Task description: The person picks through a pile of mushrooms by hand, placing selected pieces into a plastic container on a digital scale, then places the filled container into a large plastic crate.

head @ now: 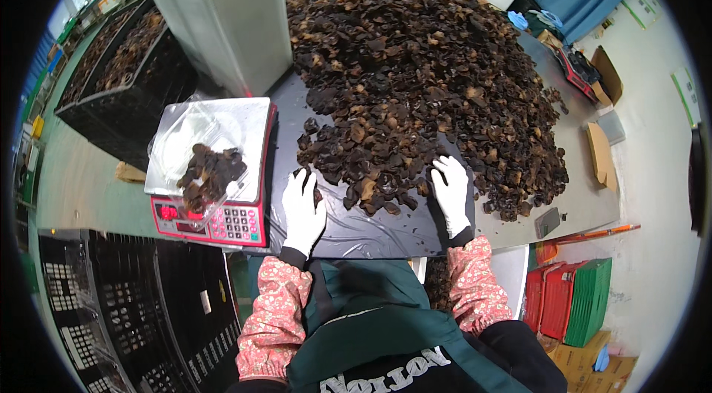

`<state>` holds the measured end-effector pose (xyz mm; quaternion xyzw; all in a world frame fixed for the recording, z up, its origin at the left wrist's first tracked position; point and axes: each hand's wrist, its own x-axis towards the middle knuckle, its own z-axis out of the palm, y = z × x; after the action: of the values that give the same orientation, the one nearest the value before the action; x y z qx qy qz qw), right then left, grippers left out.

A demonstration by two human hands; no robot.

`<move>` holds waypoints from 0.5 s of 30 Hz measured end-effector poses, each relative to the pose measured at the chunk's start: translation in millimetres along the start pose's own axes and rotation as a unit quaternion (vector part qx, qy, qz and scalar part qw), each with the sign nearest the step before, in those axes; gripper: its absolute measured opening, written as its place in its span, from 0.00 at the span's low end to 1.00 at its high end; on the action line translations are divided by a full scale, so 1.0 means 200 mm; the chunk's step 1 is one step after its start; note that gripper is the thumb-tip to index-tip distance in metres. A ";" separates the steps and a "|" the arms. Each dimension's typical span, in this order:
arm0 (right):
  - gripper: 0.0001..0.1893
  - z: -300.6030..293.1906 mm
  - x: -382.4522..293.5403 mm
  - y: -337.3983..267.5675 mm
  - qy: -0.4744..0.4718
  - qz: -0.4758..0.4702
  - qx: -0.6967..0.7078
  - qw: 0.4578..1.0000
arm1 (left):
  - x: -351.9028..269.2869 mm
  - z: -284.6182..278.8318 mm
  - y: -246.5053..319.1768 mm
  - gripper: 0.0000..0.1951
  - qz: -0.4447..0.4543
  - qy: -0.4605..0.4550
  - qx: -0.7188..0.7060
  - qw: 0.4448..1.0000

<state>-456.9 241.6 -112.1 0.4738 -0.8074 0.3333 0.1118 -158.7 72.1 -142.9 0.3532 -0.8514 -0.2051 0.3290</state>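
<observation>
A big heap of dark brown mushrooms, apparently wood ear (411,59), covers much of the table, which has dark plastic sheeting (361,234) along its near side. My left hand (303,212), in a white glove, rests on the sheeting left of the heap's near edge. Dark mushroom pieces lie against its fingers; whether they are gripped is unclear. My right hand (451,193), also gloved, touches the heap's near right edge with its fingers slightly apart. Left of my left hand, a clear plastic container (167,140) holding several mushrooms (208,173) sits on a red digital scale (258,170).
Behind the scale stands a tall, whitish translucent stack (217,15). Black crates (133,95) with mushrooms are at far left, more black crates (139,293) below. A phone-like dark object (548,222) lies near the right table edge. Red and green baskets (567,298) stand lower right.
</observation>
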 end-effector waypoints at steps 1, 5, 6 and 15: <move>0.13 0.04 0.02 -0.08 0.021 -0.028 0.005 0.999 | -0.02 -0.01 0.00 0.31 -0.001 0.012 -0.009 1.000; 0.20 0.20 0.14 -0.43 -0.005 -0.120 0.003 0.993 | -0.10 -0.04 0.02 0.26 -0.003 0.029 0.013 0.999; 0.23 0.25 0.17 -0.49 -0.019 -0.126 -0.008 0.992 | -0.12 -0.04 0.03 0.27 -0.013 0.020 -0.006 1.000; 0.29 0.36 0.02 -0.73 -0.218 -0.277 -0.030 0.936 | -0.23 -0.09 0.09 0.20 -0.046 0.082 -0.006 0.996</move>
<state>-326.1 144.8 -100.6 0.7358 -0.6586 0.1535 0.0354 -128.7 115.5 -139.1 0.4053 -0.8033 -0.1956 0.3900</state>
